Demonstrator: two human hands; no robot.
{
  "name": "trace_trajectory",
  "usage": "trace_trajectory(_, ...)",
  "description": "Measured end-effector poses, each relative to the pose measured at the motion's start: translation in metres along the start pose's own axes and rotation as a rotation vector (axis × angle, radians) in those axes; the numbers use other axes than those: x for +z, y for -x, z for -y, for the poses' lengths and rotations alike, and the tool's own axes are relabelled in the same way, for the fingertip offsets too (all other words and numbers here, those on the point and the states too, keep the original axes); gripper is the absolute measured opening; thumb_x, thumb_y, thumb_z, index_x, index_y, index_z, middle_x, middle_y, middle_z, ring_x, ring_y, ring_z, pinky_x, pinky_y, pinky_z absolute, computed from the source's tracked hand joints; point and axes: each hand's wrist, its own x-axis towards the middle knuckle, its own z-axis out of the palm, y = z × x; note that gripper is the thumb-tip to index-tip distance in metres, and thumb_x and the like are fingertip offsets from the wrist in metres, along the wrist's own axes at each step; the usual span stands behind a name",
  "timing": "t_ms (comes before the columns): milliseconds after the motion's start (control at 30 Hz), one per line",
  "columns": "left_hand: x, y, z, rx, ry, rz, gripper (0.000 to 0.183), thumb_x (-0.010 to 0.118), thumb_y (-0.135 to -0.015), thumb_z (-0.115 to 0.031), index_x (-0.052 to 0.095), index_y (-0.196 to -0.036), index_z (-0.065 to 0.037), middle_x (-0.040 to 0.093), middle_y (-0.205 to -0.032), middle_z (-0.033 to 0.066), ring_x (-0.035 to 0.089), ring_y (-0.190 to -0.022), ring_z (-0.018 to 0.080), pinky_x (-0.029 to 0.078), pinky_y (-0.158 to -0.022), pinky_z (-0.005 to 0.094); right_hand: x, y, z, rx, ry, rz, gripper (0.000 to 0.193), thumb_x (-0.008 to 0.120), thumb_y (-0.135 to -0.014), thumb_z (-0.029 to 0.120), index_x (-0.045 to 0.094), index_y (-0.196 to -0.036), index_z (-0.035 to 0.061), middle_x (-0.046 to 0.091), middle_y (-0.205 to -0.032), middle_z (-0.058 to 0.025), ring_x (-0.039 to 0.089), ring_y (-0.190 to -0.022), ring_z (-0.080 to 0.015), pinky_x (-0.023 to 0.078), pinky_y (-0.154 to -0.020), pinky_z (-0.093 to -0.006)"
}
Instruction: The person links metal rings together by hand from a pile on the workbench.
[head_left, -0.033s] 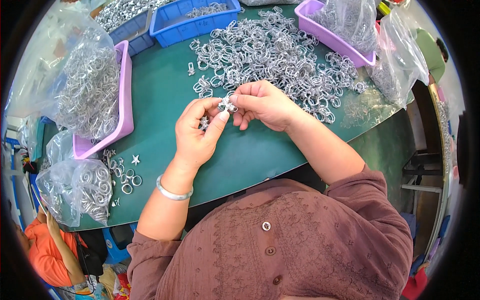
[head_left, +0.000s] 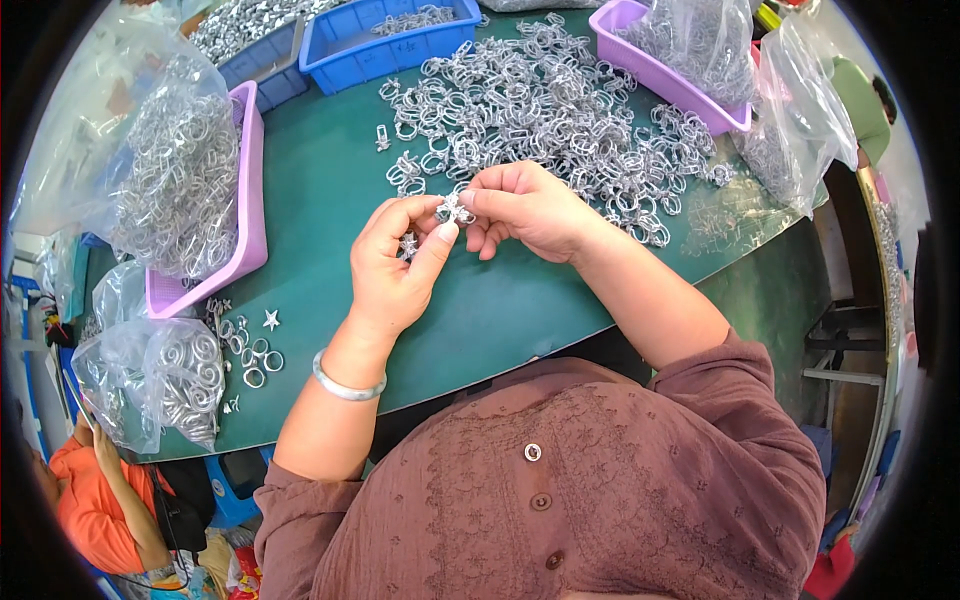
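A small silver-coloured metal ornament [head_left: 453, 210] with a spiky, flower-like outline sits between my two hands, above the green table. My left hand [head_left: 395, 250] pinches it from the left with thumb and forefinger. From the other side, the thumb and forefinger of my right hand [head_left: 525, 210] close on the same piece. A second silver piece [head_left: 408, 245] is tucked in the curled fingers of my left hand. Just beyond my hands spreads a large heap of silver metal rings [head_left: 540, 105], its near edge close to my right fingers.
Left stands a purple basket [head_left: 252, 190] with a bag of rings; nearer lie a bag of spiral pieces [head_left: 190, 375], loose rings [head_left: 262, 357] and a star [head_left: 271, 319]. Beyond are a blue bin [head_left: 390, 55] and another purple basket [head_left: 680, 85]. A person in orange [head_left: 95, 505] sits lower left.
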Motion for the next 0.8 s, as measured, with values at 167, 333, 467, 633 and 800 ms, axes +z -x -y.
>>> trace_trajectory(167,0.0022,0.0003,-0.0001,-0.057,0.076,-0.02,0.021,0.06,-0.079,-0.004,0.056,-0.1,0.0,0.053,-0.079,0.0002,0.047,-0.067,0.0061,0.04,-0.059,0.0195,-0.0014,-0.0006,-0.0012,-0.02,-0.009,-0.021,0.017,0.054,-0.085,0.015,0.057,-0.081,-0.002,0.059,-0.071,-0.0078,0.058,-0.058,-0.0128,0.048,-0.051,-0.0247)
trace_trajectory(333,0.0024,-0.0001,0.0036,-0.113,0.246,-0.059,0.024,0.057,-0.081,-0.003,0.055,-0.105,0.001,0.053,-0.079,-0.0003,0.047,-0.067,0.0054,0.041,-0.058,0.0196,-0.0024,-0.0009,-0.001,-0.024,0.002,-0.016,0.017,0.056,-0.085,0.015,0.057,-0.082,-0.0016,0.058,-0.072,-0.0072,0.058,-0.06,-0.0134,0.049,-0.053,-0.0244)
trace_trajectory(467,0.0015,0.0002,0.0051,-0.146,0.247,-0.019,0.025,0.054,-0.083,-0.003,0.054,-0.109,0.001,0.053,-0.079,-0.0003,0.047,-0.066,0.0048,0.04,-0.058,0.0189,-0.0018,-0.001,-0.0009,-0.039,-0.011,-0.034,0.018,0.056,-0.085,0.016,0.057,-0.079,-0.0012,0.058,-0.071,-0.0068,0.057,-0.058,-0.0129,0.048,-0.052,-0.0247)
trace_trajectory(633,0.0,0.0003,0.0031,-0.206,0.291,0.001,0.025,0.053,-0.084,-0.003,0.054,-0.109,0.0,0.053,-0.08,-0.0001,0.047,-0.067,0.0047,0.041,-0.058,0.0184,-0.0027,-0.0002,-0.0005,-0.045,0.005,-0.022,0.018,0.056,-0.085,0.016,0.057,-0.08,-0.001,0.058,-0.071,-0.0066,0.057,-0.058,-0.0126,0.048,-0.052,-0.0244)
trace_trajectory(800,-0.0013,-0.0003,0.0007,-0.27,0.313,-0.008,0.025,0.052,-0.085,-0.003,0.054,-0.11,-0.001,0.056,-0.083,0.0016,0.05,-0.069,0.0054,0.042,-0.059,0.0187,-0.0019,0.0,-0.0001,-0.054,-0.009,-0.021,0.017,0.055,-0.085,0.016,0.057,-0.081,-0.0005,0.058,-0.07,-0.0062,0.057,-0.058,-0.0121,0.048,-0.052,-0.0237)
